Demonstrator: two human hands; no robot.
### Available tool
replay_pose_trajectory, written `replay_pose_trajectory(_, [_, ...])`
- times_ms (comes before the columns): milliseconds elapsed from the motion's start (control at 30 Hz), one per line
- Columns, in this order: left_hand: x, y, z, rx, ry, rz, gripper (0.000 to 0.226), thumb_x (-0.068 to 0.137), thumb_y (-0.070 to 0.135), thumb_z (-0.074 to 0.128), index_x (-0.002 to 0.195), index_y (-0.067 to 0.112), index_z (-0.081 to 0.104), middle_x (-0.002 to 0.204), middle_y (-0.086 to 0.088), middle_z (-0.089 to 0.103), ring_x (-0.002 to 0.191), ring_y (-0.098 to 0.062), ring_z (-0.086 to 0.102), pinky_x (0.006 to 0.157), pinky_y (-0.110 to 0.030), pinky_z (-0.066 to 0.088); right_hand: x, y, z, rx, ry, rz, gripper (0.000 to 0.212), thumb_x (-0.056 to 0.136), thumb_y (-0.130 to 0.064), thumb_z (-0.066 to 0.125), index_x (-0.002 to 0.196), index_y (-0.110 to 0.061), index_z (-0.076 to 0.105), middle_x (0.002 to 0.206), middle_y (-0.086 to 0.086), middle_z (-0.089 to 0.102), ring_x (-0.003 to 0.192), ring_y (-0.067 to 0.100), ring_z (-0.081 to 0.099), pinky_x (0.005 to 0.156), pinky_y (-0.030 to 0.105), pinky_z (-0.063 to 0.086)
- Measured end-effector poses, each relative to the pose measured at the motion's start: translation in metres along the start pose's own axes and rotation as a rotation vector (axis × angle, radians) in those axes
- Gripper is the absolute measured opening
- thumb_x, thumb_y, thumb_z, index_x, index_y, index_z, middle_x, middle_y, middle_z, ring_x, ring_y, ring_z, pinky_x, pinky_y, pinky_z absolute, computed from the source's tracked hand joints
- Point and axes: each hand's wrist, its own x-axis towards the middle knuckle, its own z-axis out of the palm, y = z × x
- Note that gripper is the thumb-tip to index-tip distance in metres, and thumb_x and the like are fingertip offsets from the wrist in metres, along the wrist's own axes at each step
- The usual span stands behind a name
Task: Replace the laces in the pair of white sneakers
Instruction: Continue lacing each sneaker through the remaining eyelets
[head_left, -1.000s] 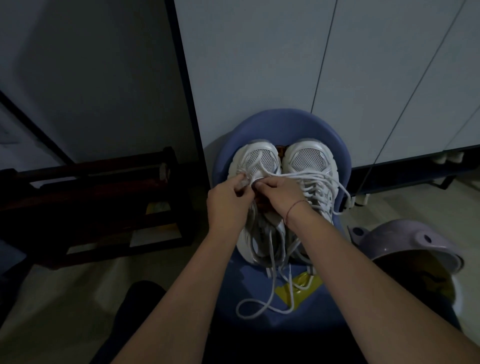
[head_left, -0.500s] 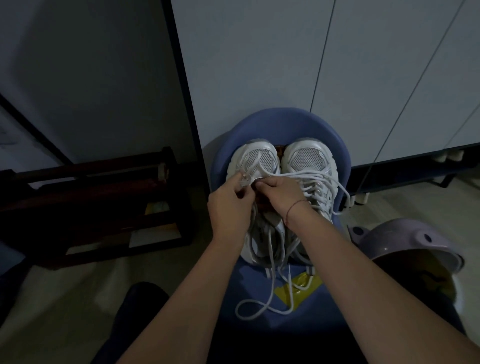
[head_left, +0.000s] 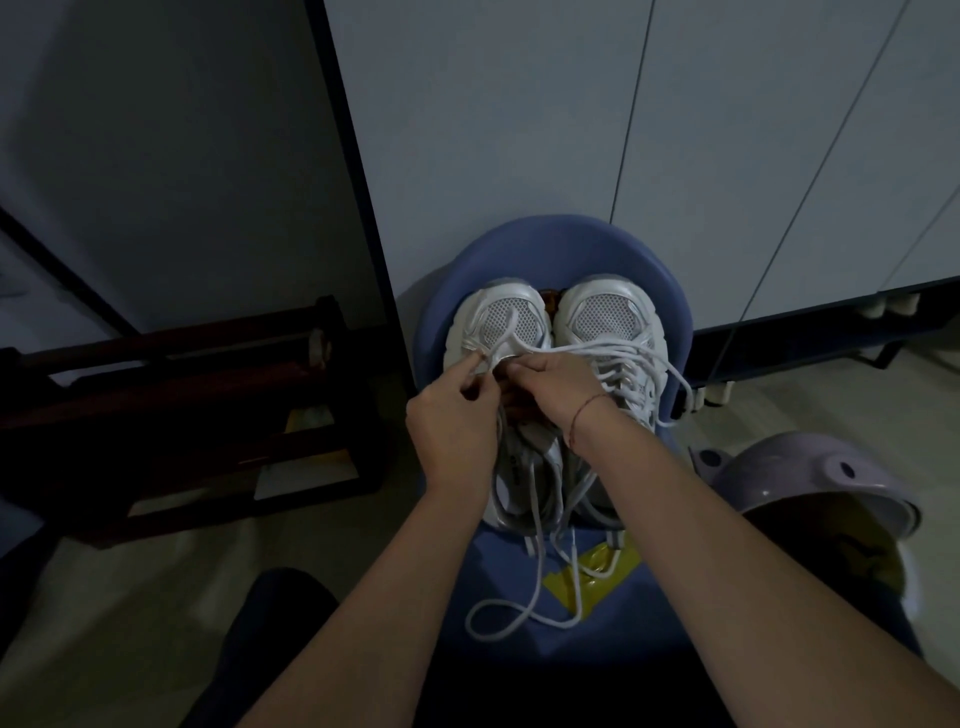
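Observation:
Two white sneakers stand side by side, toes away from me, on a blue chair. The left sneaker has a white lace looping over its mesh toe. My left hand pinches that lace at the lowest eyelets. My right hand pinches the lace just beside it, fingertips nearly touching the left hand's. The right sneaker is laced, with strands trailing to the right. Loose lace ends lie curled on the seat near me.
A yellow wrapper lies on the seat under the lace ends. A lilac plastic tub sits on the floor at right. A dark wooden rack stands at left. White cabinet doors rise behind the chair.
Both hands stay at the left sneaker's lowest eyelets. A loop of lace now lies farther up over the mesh toe.

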Motion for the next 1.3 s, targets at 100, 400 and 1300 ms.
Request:
replay_pose_trajectory(100, [0.001, -0.001, 0.001, 0.005, 0.004, -0.004, 0.03, 0.09, 0.012, 0.066, 0.119, 0.019, 0.07, 0.103, 0.004, 0.074, 0.089, 0.002, 0.062, 0.077, -0.003, 0.043, 0.0, -0.001, 0.0, -0.027, 0.0, -0.006, 0.02, 0.096, -0.006, 0.049, 0.103, -0.001, 0.067, 0.099, 0.023, 0.067, 0.064, 0.015, 0.06, 0.055, 0.014, 0.053])
replay_pose_trajectory(400, [0.002, -0.001, 0.004, 0.029, 0.005, 0.039, 0.023, 0.09, 0.007, 0.064, 0.11, 0.013, 0.074, 0.083, 0.01, 0.065, 0.078, -0.001, 0.058, 0.07, -0.011, 0.043, 0.003, 0.001, -0.004, -0.071, -0.019, -0.002, 0.023, 0.097, -0.006, 0.048, 0.111, 0.002, 0.064, 0.093, 0.014, 0.067, 0.064, 0.013, 0.061, 0.056, 0.015, 0.054])
replay_pose_trajectory(1300, [0.033, -0.008, 0.004, -0.095, -0.127, -0.156, 0.008, 0.086, 0.021, 0.073, 0.09, 0.014, 0.071, 0.086, -0.001, 0.071, 0.08, -0.012, 0.067, 0.077, -0.026, 0.055, 0.014, 0.008, -0.006, -0.263, 0.003, -0.062, 0.028, 0.094, -0.01, 0.053, 0.118, -0.01, 0.065, 0.112, 0.007, 0.067, 0.103, 0.02, 0.062, 0.101, 0.037, 0.046])
